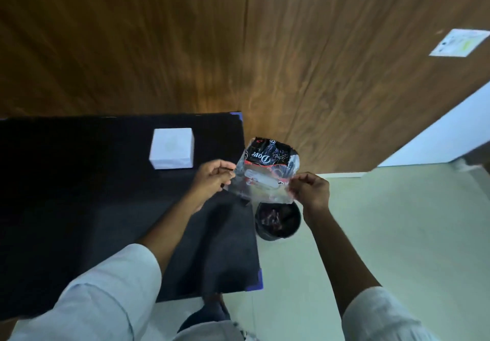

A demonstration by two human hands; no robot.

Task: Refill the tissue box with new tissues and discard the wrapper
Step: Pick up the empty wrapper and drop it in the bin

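A crinkled plastic wrapper, black and red print on clear film, is stretched between both hands just past the table's right edge. My left hand pinches its left side and my right hand pinches its right side. It looks flat and empty. Directly below it on the floor stands a small black bin with dark red scraps inside. A white square tissue box sits on the black table, to the left of my hands and apart from them.
A wood-panelled wall rises behind the table, with a white paper notice stuck at the upper right. Pale floor spreads to the right of the table. My knees show at the bottom edge.
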